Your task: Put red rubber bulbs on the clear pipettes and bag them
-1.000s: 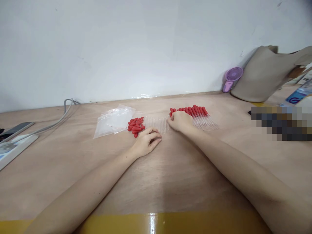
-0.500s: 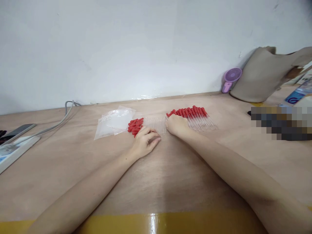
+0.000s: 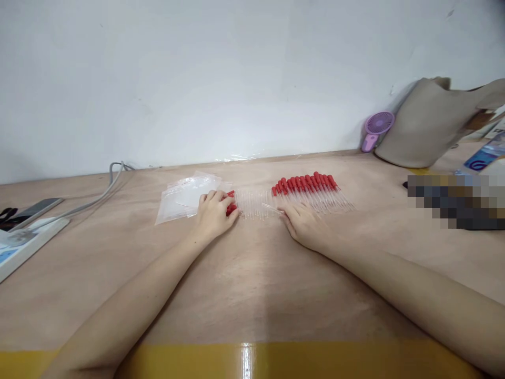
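My left hand [image 3: 215, 213] is over the pile of red rubber bulbs [image 3: 231, 209], its fingers curled down and closed on a bulb that shows between thumb and fingertips. Most of the pile is hidden behind this hand. My right hand [image 3: 303, 223] pinches one end of a thin clear glass tube [image 3: 271, 208], which points left above the table. Between the hands lies a row of similar glass tubes [image 3: 250, 204], side by side. Just beyond my right hand, several droppers [image 3: 311, 185] with red bulbs on glass tubes lie in a slanted row.
Clear plastic bags [image 3: 181, 197] lie left of my left hand. A power strip [image 3: 35, 245], a grey cable [image 3: 98, 197] and a phone [image 3: 39, 208] are at far left. A purple fan [image 3: 379, 126], a beige bag [image 3: 410, 123] and a bottle [image 3: 483, 158] stand at right.
My left hand has moved left, from beside the tubes onto the red bulbs. My right hand has drawn back to the right and toward me, now with a glass tube showing in its fingers.
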Available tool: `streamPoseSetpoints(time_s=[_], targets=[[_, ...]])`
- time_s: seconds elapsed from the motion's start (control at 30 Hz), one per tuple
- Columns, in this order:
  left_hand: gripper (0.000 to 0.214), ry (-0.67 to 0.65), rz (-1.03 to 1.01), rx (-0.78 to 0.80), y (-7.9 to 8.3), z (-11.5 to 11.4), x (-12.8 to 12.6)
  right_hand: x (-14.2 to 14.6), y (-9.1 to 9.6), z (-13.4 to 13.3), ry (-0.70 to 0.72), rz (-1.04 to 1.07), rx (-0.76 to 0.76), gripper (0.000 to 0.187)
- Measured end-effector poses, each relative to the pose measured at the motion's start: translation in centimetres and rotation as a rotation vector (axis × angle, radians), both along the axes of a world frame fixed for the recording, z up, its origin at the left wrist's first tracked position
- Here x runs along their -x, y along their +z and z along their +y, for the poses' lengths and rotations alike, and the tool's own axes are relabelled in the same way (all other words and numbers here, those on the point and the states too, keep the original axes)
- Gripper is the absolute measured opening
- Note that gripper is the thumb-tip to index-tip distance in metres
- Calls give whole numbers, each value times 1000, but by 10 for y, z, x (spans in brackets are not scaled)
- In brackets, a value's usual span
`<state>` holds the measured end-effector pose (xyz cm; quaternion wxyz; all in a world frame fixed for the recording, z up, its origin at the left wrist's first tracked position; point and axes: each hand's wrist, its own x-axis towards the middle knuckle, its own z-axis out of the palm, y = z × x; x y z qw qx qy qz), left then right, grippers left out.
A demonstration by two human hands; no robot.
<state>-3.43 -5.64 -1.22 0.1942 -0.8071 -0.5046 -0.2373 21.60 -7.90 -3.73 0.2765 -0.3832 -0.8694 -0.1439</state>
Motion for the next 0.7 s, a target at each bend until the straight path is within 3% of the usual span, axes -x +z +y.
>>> streamPoseSetpoints(time_s=[0.27,0.5,0.6,0.7], targets=[[21,-14,104,-82,-10,12,2,-3,-6,4,55,73,31,28],[21,-29,-108,-165,-5,4,-5,-4,-10,7,26,126,63,26],[19,-192,-244,-96,-2,-13,-14,-8,-14,10,-13,188,81,25],[19,-457,-278,125,-3,-30,-21,-14,-15,9,16,214,124,22]])
